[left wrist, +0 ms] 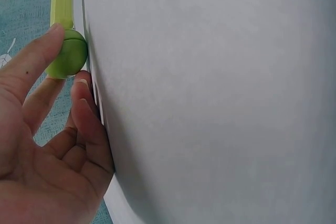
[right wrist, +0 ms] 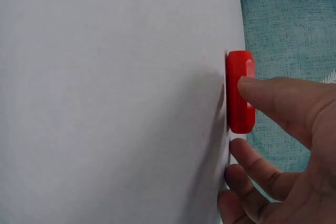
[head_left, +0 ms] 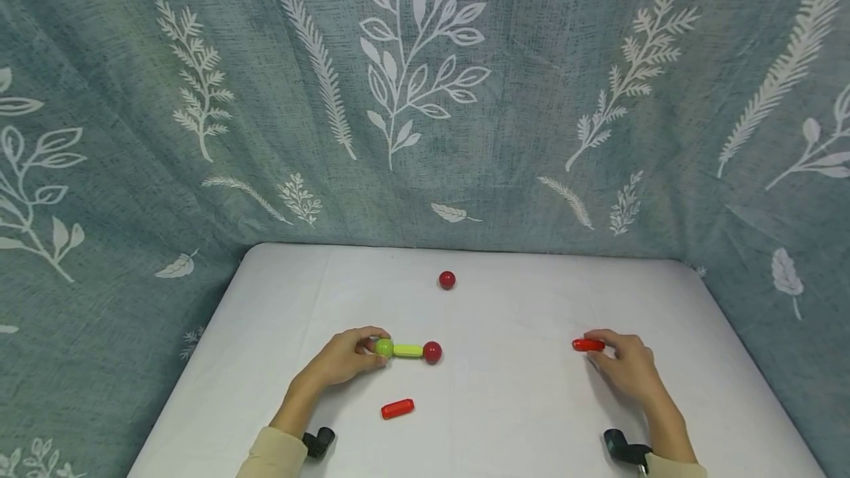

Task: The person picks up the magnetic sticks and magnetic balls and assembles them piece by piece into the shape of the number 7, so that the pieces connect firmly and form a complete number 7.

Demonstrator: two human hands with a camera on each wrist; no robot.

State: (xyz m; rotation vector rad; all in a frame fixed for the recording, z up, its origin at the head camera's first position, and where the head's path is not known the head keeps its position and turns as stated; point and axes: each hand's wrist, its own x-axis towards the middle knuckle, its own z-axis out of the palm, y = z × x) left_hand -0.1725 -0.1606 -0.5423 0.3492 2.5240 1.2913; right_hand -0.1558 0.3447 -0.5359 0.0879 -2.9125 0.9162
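While your left hand (head_left: 344, 357) pinches the green ball (head_left: 384, 347) between thumb and fingers, your right hand (head_left: 624, 366) grips one red rod, the held rod (head_left: 583, 345), well apart on the right side of the white table (head_left: 518, 404). What looks done is one chain: the green ball, the yellow-green rod (head_left: 408, 350) and a dark red ball, the end ball (head_left: 432, 352), lie in line and touching, seemingly joined, left of the table's middle. What looks left is three loose pieces: your held rod, a second red rod, the near rod (head_left: 398, 409), on your side of the chain, and another dark red ball, the far ball (head_left: 447, 280), towards the far edge. If these all belong together, you seem about halfway. Counted, you have three balls, one green and two dark red, and three rods, one yellow-green and two red.
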